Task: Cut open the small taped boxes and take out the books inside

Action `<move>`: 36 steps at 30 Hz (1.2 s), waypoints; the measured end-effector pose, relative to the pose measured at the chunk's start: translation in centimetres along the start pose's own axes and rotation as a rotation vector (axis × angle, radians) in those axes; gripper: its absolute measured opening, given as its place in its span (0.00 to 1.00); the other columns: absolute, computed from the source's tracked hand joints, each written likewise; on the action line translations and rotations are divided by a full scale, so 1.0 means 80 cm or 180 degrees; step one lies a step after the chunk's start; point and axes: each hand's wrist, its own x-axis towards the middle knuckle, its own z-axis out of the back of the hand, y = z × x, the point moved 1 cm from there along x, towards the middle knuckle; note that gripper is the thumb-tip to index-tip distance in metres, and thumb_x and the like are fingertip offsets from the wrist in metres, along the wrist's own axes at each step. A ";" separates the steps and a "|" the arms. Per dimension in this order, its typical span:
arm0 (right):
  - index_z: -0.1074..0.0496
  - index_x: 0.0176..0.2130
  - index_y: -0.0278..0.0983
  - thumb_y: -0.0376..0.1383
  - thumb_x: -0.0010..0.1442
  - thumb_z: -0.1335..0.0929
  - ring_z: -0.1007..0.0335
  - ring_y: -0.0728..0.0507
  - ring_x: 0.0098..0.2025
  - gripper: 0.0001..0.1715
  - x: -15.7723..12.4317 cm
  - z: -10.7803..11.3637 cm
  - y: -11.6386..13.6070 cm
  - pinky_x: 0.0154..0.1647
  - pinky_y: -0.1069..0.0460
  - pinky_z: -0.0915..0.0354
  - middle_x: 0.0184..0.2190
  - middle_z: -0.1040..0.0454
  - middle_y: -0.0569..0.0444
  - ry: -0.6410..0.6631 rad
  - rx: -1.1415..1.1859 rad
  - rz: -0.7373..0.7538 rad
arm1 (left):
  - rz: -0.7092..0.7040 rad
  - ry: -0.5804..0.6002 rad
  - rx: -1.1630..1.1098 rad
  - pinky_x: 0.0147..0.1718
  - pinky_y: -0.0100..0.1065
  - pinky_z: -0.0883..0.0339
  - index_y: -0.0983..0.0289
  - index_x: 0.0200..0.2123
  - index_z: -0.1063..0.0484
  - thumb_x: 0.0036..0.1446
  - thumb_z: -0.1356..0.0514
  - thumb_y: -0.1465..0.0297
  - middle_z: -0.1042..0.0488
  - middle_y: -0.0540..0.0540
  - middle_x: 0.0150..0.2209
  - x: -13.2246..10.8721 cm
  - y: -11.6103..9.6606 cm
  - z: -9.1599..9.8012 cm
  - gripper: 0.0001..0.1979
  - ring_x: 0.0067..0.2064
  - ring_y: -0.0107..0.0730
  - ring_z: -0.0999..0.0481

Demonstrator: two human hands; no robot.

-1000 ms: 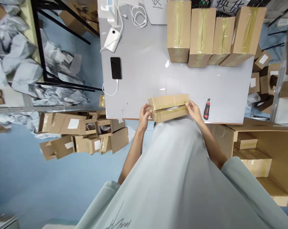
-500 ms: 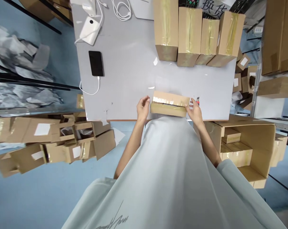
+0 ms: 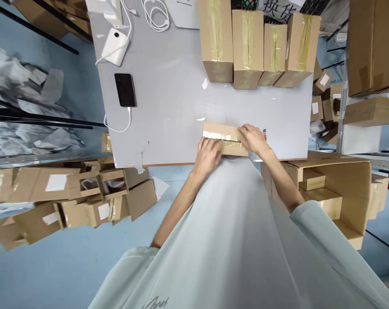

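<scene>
A small cardboard box (image 3: 221,130) lies at the table's front edge, close to my body. Its taped top is parted along a dark lengthwise slit. My left hand (image 3: 209,153) lies over the box's left end, fingertips bent at the slit and hiding that corner. On the right end, my right hand (image 3: 252,138) grips the box with curled fingers; its thumb is partly hidden. Just past the right hand lies a red and black utility knife (image 3: 264,134), mostly covered by that hand.
Several taped cardboard boxes (image 3: 248,47) stand at the back right of the table (image 3: 168,98). A black phone (image 3: 125,90) on a white cable and a white power bank (image 3: 115,46) lie at left. A large open carton (image 3: 351,184) stands at lower right.
My left hand has come from beside the box onto its left end. My right hand has moved up over the right end. The view has shifted slightly.
</scene>
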 end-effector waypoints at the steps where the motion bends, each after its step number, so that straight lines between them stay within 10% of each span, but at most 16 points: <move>1: 0.26 0.72 0.33 0.35 0.75 0.30 0.29 0.26 0.69 0.30 -0.001 0.000 -0.001 0.73 0.32 0.34 0.72 0.27 0.34 -0.0011 -0.0022 -0.0009 | 0.0025 -0.0027 0.0004 0.80 0.69 0.51 0.56 0.69 0.24 0.64 0.36 0.74 0.24 0.65 0.67 -0.001 0.001 -0.001 0.31 0.73 0.64 0.31; 10: 0.23 0.66 0.31 0.37 0.72 0.25 0.31 0.25 0.72 0.27 0.005 -0.001 0.000 0.74 0.32 0.36 0.73 0.30 0.32 0.0043 -0.0044 0.0024 | -0.0054 0.0050 0.0365 0.78 0.69 0.48 0.60 0.62 0.21 0.57 0.31 0.76 0.23 0.67 0.58 0.010 0.005 0.008 0.28 0.65 0.65 0.27; 15: 0.27 0.69 0.27 0.32 0.71 0.27 0.31 0.24 0.71 0.30 0.004 -0.002 0.013 0.73 0.33 0.35 0.71 0.29 0.29 0.0067 -0.0198 0.0103 | -0.0216 0.0304 0.0555 0.60 0.59 0.30 0.59 0.46 0.20 0.64 0.37 0.78 0.20 0.63 0.47 -0.008 -0.008 0.014 0.11 0.56 0.60 0.24; 20: 0.23 0.69 0.34 0.33 0.75 0.34 0.27 0.27 0.70 0.27 0.005 0.008 -0.005 0.71 0.35 0.32 0.70 0.23 0.36 0.0027 0.0259 0.0092 | -0.0094 0.0541 0.0470 0.51 0.52 0.30 0.58 0.42 0.22 0.56 0.38 0.84 0.21 0.60 0.42 -0.028 -0.004 0.002 0.17 0.50 0.56 0.24; 29: 0.27 0.72 0.32 0.48 0.69 0.26 0.21 0.32 0.63 0.39 0.082 -0.011 -0.067 0.71 0.37 0.29 0.63 0.18 0.38 -0.1101 0.1660 -0.1125 | -0.0027 0.0283 0.0499 0.47 0.50 0.31 0.58 0.45 0.22 0.55 0.41 0.86 0.23 0.61 0.44 -0.032 0.011 -0.029 0.20 0.50 0.55 0.26; 36: 0.24 0.66 0.37 0.40 0.81 0.39 0.37 0.28 0.75 0.24 0.049 -0.008 0.009 0.75 0.32 0.35 0.71 0.28 0.35 -0.1178 0.0218 -0.0589 | 0.0025 0.0459 -0.0228 0.65 0.60 0.33 0.58 0.55 0.19 0.61 0.24 0.60 0.21 0.64 0.61 -0.029 0.018 -0.027 0.21 0.64 0.62 0.26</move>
